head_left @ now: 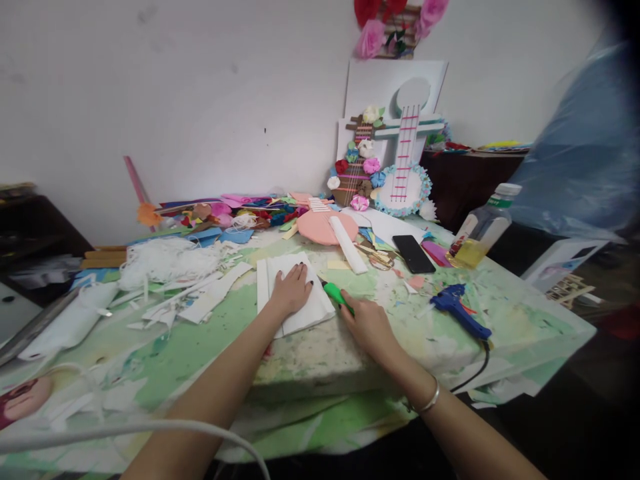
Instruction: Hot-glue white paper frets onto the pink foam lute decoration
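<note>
My left hand lies flat on a white sheet of paper or board, fingers stretched out and slightly apart. Under that sheet's left side a further white strip shows. Just right of the sheet, my right hand is wrapped round a green-handled tool. The tool's dark tip points up and left, close to the sheet's right edge; whether it touches the sheet is too small to tell. Behind them a white strip leans across a round pink piece.
A blue glue gun with its cord lies at the right, near a black phone and a bottle. White scraps cover the left side. Decorated guitar shapes stand at the back. A white cable crosses the lower left foreground.
</note>
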The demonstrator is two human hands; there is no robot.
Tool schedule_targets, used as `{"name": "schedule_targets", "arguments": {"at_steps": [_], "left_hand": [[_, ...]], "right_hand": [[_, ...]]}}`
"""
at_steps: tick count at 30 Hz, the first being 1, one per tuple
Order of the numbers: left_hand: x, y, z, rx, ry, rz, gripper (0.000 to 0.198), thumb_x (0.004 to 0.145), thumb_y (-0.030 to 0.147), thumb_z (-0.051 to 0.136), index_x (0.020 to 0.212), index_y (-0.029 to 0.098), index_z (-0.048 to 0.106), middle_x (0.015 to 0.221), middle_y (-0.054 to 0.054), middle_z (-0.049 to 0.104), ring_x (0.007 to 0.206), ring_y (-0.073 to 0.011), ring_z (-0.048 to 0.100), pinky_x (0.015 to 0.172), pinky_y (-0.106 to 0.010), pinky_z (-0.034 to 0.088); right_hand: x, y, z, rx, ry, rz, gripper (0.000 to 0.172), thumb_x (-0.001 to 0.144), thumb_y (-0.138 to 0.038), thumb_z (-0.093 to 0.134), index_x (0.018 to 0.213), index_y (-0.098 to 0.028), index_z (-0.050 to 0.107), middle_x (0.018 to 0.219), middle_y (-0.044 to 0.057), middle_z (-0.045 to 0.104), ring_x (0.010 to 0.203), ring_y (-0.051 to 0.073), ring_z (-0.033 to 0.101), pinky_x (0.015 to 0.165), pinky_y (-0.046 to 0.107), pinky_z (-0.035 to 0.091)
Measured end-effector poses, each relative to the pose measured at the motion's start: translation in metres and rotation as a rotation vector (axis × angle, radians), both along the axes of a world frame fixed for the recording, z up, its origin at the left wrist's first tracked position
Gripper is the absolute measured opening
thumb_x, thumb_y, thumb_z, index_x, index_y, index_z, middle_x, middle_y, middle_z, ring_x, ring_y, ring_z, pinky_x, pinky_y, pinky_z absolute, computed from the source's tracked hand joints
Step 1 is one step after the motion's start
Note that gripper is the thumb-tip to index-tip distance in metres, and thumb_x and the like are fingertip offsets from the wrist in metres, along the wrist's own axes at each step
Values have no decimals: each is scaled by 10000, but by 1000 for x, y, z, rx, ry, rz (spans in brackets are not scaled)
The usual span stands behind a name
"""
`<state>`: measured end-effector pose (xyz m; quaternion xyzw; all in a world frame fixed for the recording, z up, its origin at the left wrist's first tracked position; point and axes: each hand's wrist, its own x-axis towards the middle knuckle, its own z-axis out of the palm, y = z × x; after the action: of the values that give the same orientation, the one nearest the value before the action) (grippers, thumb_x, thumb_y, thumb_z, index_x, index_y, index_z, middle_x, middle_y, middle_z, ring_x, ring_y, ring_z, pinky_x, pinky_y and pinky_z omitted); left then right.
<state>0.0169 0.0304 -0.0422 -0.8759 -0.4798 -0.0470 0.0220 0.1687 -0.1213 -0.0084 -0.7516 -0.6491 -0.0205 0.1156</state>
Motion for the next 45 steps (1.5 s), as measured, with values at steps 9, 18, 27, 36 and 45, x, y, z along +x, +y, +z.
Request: {"name": "schedule_targets", "arguments": {"at_steps": [9,18,27,36,45], "left_hand": [[1,-4,2,19,9,6,575,919,329,204,1442,89,203,1514,-143,189,1388,-230,215,1088,-525,189],[1,-2,2,12,27,-1,572,919,329,197,1440,92,215,1516,-130,195,1399,-243,174,1089,-538,185],[2,-3,2,30,39,14,571,924,333,199,1431,72,230,1511,-149,206,1396,-240,185,1097,-513,194],[2,-4,1,44,52,30,587,928,339,195,1427,32,224,1510,-154,201,1398,-237,176,1100,-501,196],[3,-2,0,35,45,34,583,927,346,204,1424,44,245,1507,-156,209,1395,-243,186,1096,-512,196]], "right_hand": [[-8,13,3,-19,-4,-2,415,933,-345,373,1326,-255,472,929,108,707,838,212,658,721,273,427],[-5,17,4,-14,-32,-2,400,930,-361,378,1304,-268,484,871,103,698,798,222,656,686,282,422],[-4,18,1,5,-43,3,391,929,-346,372,1292,-262,491,842,92,703,785,228,658,673,287,424],[-9,24,1,-19,-35,-15,411,935,-352,370,1322,-251,462,877,99,699,799,226,661,695,283,428],[-13,27,2,-31,-33,-21,428,943,-350,346,1347,-238,436,905,112,691,824,227,652,710,296,435]]}}
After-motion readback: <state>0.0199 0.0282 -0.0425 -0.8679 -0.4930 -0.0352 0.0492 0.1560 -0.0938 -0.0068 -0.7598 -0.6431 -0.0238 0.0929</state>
